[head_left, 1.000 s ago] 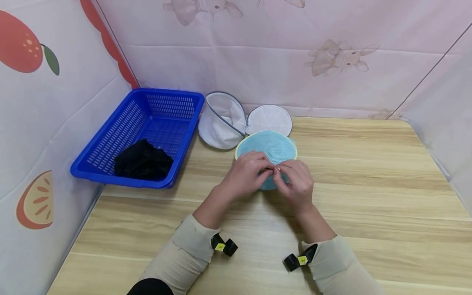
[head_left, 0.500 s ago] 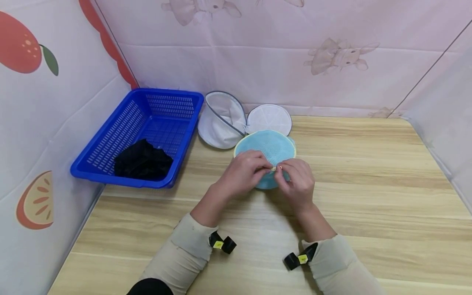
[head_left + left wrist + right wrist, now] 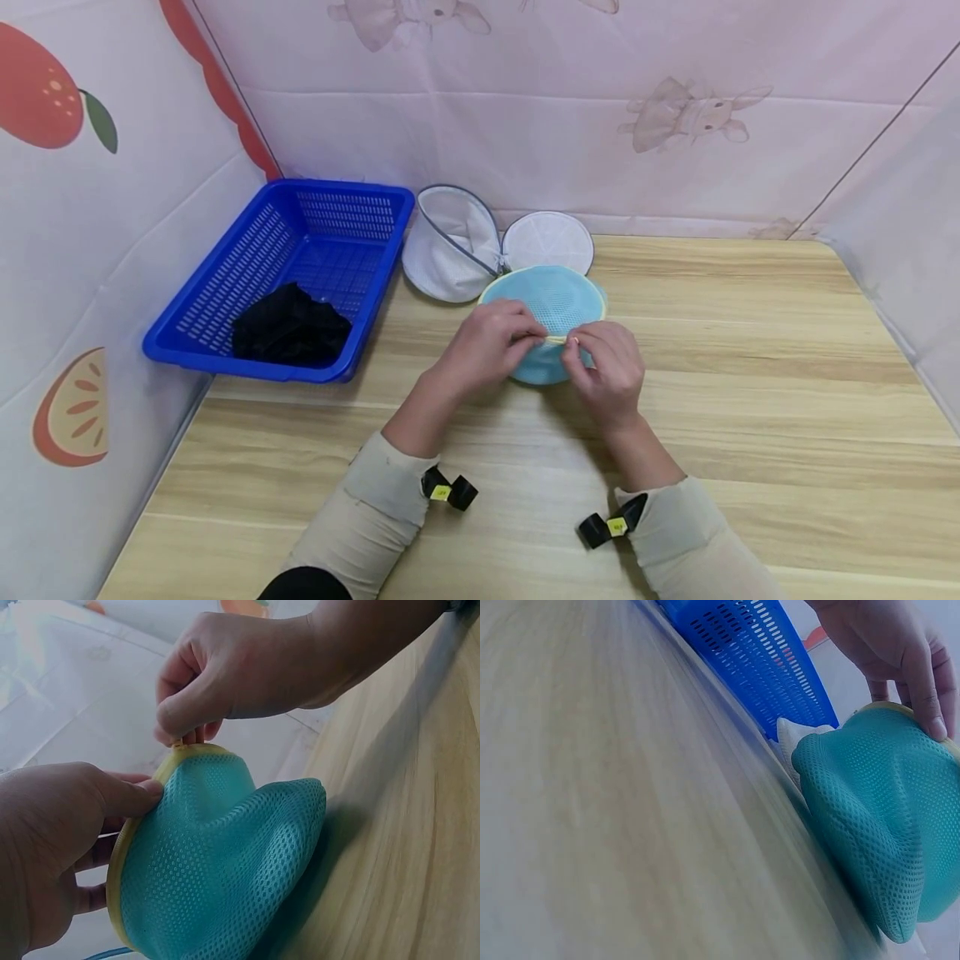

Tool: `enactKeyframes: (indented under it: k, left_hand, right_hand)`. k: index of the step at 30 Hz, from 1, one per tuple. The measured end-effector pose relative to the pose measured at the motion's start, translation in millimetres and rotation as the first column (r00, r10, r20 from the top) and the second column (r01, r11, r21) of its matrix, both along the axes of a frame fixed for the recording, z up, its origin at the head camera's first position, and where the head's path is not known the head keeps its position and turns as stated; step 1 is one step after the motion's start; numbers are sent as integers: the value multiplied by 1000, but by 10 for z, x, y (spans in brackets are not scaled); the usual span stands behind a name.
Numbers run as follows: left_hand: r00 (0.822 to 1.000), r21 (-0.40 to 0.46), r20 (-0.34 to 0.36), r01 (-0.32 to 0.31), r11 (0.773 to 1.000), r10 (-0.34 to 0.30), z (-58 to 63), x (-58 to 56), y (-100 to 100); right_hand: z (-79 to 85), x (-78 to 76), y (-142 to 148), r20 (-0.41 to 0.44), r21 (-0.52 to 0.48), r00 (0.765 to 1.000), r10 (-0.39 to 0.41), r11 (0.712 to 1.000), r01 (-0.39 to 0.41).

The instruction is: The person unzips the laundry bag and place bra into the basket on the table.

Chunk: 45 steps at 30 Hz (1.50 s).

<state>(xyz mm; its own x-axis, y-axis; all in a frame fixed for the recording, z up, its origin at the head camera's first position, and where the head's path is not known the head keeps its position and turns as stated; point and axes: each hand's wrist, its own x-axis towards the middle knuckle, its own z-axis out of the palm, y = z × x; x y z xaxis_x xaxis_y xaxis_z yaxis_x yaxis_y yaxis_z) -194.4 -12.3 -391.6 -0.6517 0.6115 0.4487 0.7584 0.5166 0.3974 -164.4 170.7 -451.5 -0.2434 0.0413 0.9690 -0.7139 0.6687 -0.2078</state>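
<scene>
Looks over a pale pink cloth wall point(image 3: 540, 158), printed with faint rabbits, and a white wall point(image 3: 45, 250) at the left with fruit on it. Drops below to a wooden table point(image 3: 772, 400) with streaky grain. At the table's left, near the white wall, shows a big blue basket point(image 3: 243, 364) with slotted sides. Reaches in from the near side in beige sleeves point(image 3: 367, 508), bare at the wrists. Just right of the basket, has a white mesh bag point(image 3: 453, 262), dark-edged and gaping. In front of it, around mid-table, holds a light blue mesh bag point(image 3: 547, 296), round face up; cannot tell about contact between its bottom and the tabletop. Inside the basket, at the near end, shows a crumpled black cloth point(image 3: 292, 327). Just behind the blue bag, has a round white flap point(image 3: 550, 240). With the left hand point(image 3: 491, 342), pinches the blue bag's yellow edge point(image 3: 114, 870) narrowly between thumb and fingers. With the right hand point(image 3: 606, 367), pinches tightly farther right on the same edge, at a yellow tab point(image 3: 178, 743) too small to make out well. Wears a little black camera point(image 3: 448, 490) with a yellow sticker at each cuff.
</scene>
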Motion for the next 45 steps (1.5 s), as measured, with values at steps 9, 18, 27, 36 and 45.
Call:
enactKeyframes:
  k: [9, 18, 27, 36, 45]
  left_hand:
    - [1000, -43, -17, -22, 999, 21, -8, 23, 42]
    - [996, -34, -88, -20, 999, 17, -48, 84, 137]
    - [995, -17, -98, -14, 1000, 13, -48, 80, 113]
    - [992, 72, -105, 74, 995, -67, -79, 35, 102]
    - [996, 89, -83, 46, 995, -39, -97, -40, 25]
  right_hand:
    - [-8, 3, -26, -14, -6, 1000, 8, 1000, -8]
    - [13, -8, -36, 3, 15, 996, 92, 996, -92]
    - [9, -19, -23, 39, 40, 995, 88, 995, -89]
    - [6, -13, -48, -45, 14, 997, 57, 998, -56]
    - [12, -8, -50, -50, -1, 998, 27, 1000, -28]
